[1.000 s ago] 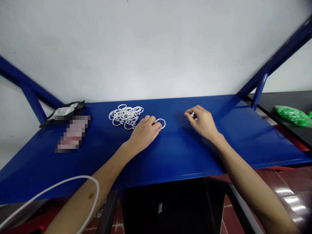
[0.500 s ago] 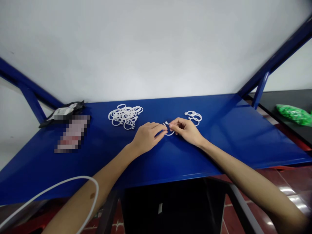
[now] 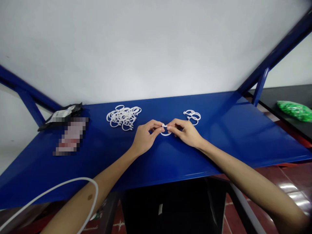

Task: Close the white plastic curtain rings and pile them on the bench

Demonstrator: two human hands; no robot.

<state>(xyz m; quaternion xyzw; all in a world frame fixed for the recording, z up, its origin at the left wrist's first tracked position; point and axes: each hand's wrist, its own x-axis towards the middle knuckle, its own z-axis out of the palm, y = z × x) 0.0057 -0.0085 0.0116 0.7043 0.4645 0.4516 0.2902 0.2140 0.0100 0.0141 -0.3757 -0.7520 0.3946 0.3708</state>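
Between my hands is a white plastic curtain ring (image 3: 166,134), its curved lower part hanging toward me above the blue surface. My left hand (image 3: 144,136) pinches one end of it between thumb and fingers. The opposite end is pinched by my right hand (image 3: 186,131). Both ends meet near my fingertips; whether they are joined, I cannot tell. A tangled pile of similar white rings (image 3: 123,117) lies beyond my left hand. Past my right hand lies a smaller group of rings (image 3: 194,117).
Blue table (image 3: 156,162) stands against a pale wall. At left lie a black plastic package (image 3: 63,115) and a blurred-out pinkish item (image 3: 73,133). A white cable (image 3: 60,182) loops over my left forearm. A green bag (image 3: 294,110) rests on a dark surface at right.
My left hand's fingers have closed onto the ring's end, where they were straighter before. The ring's ends have come together between my fingertips. The view has shifted slightly.
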